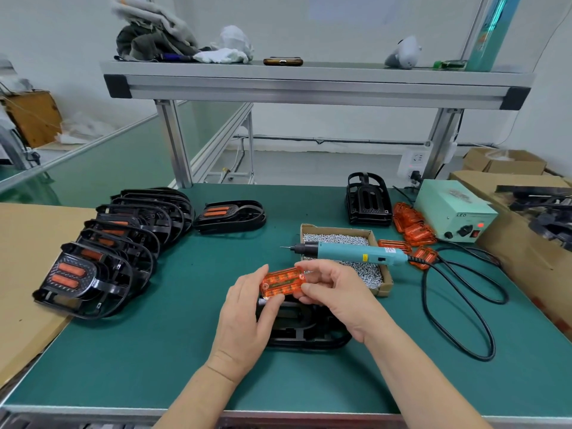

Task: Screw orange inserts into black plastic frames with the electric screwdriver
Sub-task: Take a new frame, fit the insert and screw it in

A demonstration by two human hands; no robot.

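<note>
Hidden: frame (305, 334), lower centre, lies mostly under both hands; only its near rim and some middle bars show. Cannot tell whether the insert (282, 283) touches it. Both forearms are cut off by the bottom edge.

Grip: the insert is at centre, over the frame's far end. Left hand (244, 317) pinches its left end, thumb above, fingers curled beneath. Right hand (337, 298) pinches its right end between thumb and forefinger. Both grips are narrow and closed on the insert.

Screwdriver (353, 251) lies across the screw box (340, 239), right of centre, tip pointing left, apart from both hands. Its cable (464, 305) loops on the table (154, 351) at right. Loose inserts (411, 224) sit beside the power unit (455, 212). Row of fitted frames (102, 255) at left, overlapping; the rear ones are hard to make out.
</note>
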